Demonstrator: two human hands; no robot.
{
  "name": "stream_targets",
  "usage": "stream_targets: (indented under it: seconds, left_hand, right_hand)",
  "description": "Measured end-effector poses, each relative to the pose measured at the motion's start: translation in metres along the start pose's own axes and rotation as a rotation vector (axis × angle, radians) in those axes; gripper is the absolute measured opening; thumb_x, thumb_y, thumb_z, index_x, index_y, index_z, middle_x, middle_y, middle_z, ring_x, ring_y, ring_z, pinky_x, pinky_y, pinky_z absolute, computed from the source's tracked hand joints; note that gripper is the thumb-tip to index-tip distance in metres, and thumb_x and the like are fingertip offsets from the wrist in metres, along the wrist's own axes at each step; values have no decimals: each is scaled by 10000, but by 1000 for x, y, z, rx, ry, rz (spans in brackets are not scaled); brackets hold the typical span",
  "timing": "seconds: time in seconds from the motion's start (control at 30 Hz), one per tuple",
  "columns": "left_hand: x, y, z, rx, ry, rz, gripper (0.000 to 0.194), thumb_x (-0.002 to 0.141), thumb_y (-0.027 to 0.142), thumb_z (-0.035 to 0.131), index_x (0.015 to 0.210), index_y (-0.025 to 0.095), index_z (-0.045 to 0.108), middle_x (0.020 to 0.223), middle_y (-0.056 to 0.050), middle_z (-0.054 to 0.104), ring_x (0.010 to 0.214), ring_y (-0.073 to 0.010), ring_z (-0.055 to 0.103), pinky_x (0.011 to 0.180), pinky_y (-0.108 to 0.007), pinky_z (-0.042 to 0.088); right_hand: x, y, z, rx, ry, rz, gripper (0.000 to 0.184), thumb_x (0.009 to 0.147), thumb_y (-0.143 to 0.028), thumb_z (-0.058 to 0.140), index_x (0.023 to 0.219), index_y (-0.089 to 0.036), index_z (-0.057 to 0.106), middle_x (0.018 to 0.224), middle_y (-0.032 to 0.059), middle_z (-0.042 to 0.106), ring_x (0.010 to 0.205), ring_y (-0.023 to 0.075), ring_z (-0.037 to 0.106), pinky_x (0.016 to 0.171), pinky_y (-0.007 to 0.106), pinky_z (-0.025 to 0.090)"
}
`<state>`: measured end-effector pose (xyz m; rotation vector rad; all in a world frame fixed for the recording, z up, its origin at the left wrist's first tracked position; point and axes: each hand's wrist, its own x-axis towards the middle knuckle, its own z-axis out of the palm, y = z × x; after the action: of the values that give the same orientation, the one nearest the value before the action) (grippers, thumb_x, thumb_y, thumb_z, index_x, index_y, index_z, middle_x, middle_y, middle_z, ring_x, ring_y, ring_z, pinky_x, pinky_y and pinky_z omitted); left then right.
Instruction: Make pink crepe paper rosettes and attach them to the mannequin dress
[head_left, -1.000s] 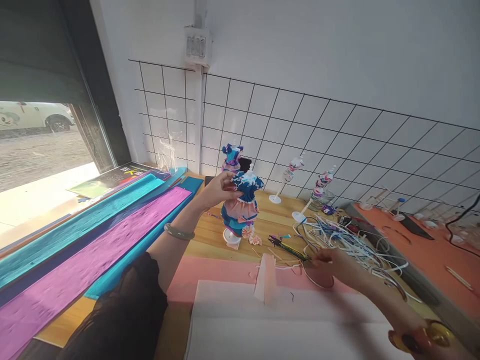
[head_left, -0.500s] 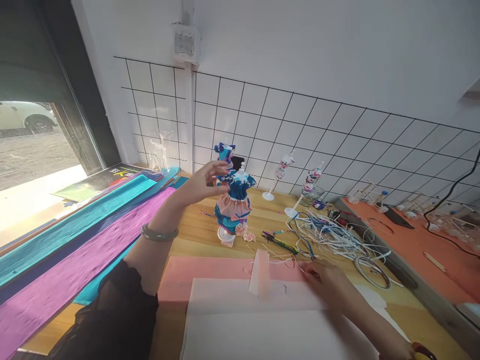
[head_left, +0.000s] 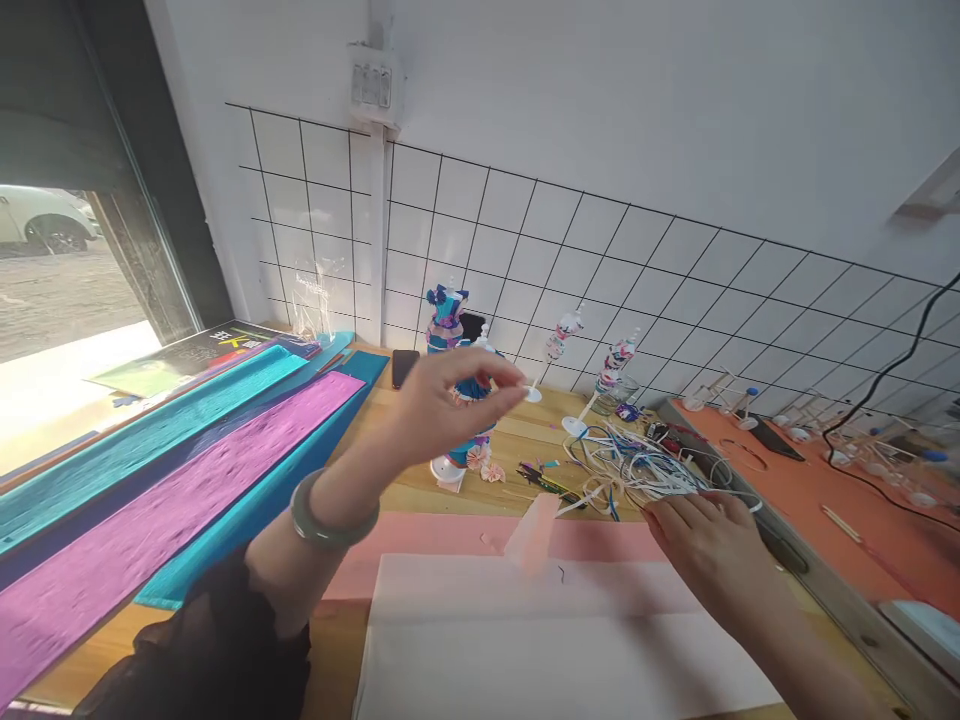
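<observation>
My left hand (head_left: 469, 400), a bangle at its wrist, hovers in front of a small dress form (head_left: 472, 380) in a ruffled blue and peach paper dress and hides much of it. Its fingers are curved, with a gap to the thumb and nothing between them. At the near edge of a tangle of white and blue cords (head_left: 630, 465), my right hand (head_left: 709, 530) has its fingers curled down on the cords; the fingertips are hidden. A pale peach strip (head_left: 534, 535) lies across pink paper (head_left: 442, 535) and a white sheet (head_left: 465, 660).
Behind stand a second dressed form (head_left: 446, 320) and two smaller ones (head_left: 564, 335) (head_left: 616, 365). Peach rosettes (head_left: 487, 465) and a cutter (head_left: 551, 482) lie nearby. Purple crepe paper (head_left: 225, 480) spreads at left, a phone (head_left: 405, 368) beyond it. An orange surface (head_left: 795, 490) adjoins at right.
My left hand has moved right and nearer, away from the dress, now covering more of it. My right hand has shifted right onto the cord tangle. The peach strip has tilted.
</observation>
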<state>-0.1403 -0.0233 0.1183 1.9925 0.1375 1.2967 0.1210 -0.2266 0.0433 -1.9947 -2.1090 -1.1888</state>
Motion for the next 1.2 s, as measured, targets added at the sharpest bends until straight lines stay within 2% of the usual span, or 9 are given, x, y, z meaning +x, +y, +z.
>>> stream_targets:
  seconds: [0.1, 0.2, 0.33, 0.43, 0.6, 0.7, 0.9, 1.03, 1.2]
  left_hand:
    - [-10, -7, 28, -61, -190, -43, 184, 775, 307, 565, 888, 204, 667, 824, -32, 669, 741, -131, 595, 630, -240, 461]
    - [-21, -23, 55, -119, -341, -199, 385, 781, 319, 542, 1144, 196, 576, 1096, -79, 620, 953, -185, 585, 641, -241, 482]
    - [-31, -42, 74, -167, -451, -326, 509, 820, 301, 469, 1321, 251, 392, 1290, -80, 487, 1145, -211, 484, 811, -300, 473]
    - [-34, -53, 79, -280, -488, -383, 503, 825, 241, 442, 1323, 265, 379, 1295, -74, 473, 1156, -191, 472, 816, -291, 472]
    - [-36, -74, 85, -257, -497, -421, 372, 809, 258, 471, 1170, 217, 552, 965, -45, 644, 893, -153, 598, 795, -285, 458]
    - [-38, -84, 88, -199, -484, -393, 290, 815, 297, 461, 1019, 199, 643, 906, -38, 665, 834, -155, 602, 727, -259, 452]
    - [-37, -81, 84, -28, -516, -265, 270, 811, 252, 457, 962, 203, 677, 897, -24, 681, 820, -153, 596, 679, -230, 421]
    - [-36, -75, 79, 87, -640, -197, 252, 793, 190, 468, 900, 230, 692, 819, -2, 688, 745, -146, 599, 641, -228, 404]
    - [-41, -69, 76, 221, -935, -161, 245, 741, 113, 490, 815, 220, 697, 806, -3, 691, 713, -146, 597, 555, -224, 376]
  right_hand:
    - [9, -2, -14, 0, 38, 4, 190, 889, -207, 416, 782, -189, 573, 715, 25, 640, 660, 169, 557, 792, 387, 334]
    - [18, -8, -26, 37, 101, -28, 136, 884, -220, 450, 863, -194, 581, 816, 33, 666, 726, 168, 580, 836, 394, 331]
    - [27, -19, -35, 81, 113, -107, 206, 893, -168, 399, 960, -208, 589, 893, 53, 674, 820, 196, 596, 881, 430, 316]
    - [32, -24, -34, 112, 96, -149, 287, 888, -105, 346, 988, -217, 591, 920, 53, 675, 847, 203, 598, 908, 452, 300]
    - [37, -24, -27, 117, 63, -147, 291, 885, -96, 335, 955, -205, 595, 917, 56, 673, 826, 203, 595, 885, 447, 309]
    - [34, -20, -21, 110, 45, -121, 279, 898, -122, 332, 938, -205, 596, 918, 56, 673, 819, 198, 589, 866, 428, 313]
    - [21, -3, 0, 55, 51, -13, 204, 910, -254, 402, 877, -194, 594, 850, 37, 684, 765, 186, 587, 784, 377, 316]
    - [13, 11, 5, 6, 42, 48, 234, 912, -300, 405, 859, -191, 605, 828, 33, 692, 758, 184, 595, 733, 351, 307]
    - [7, 26, -1, -77, 71, 152, 294, 920, -318, 377, 828, -175, 618, 780, 53, 695, 718, 195, 601, 712, 346, 308]
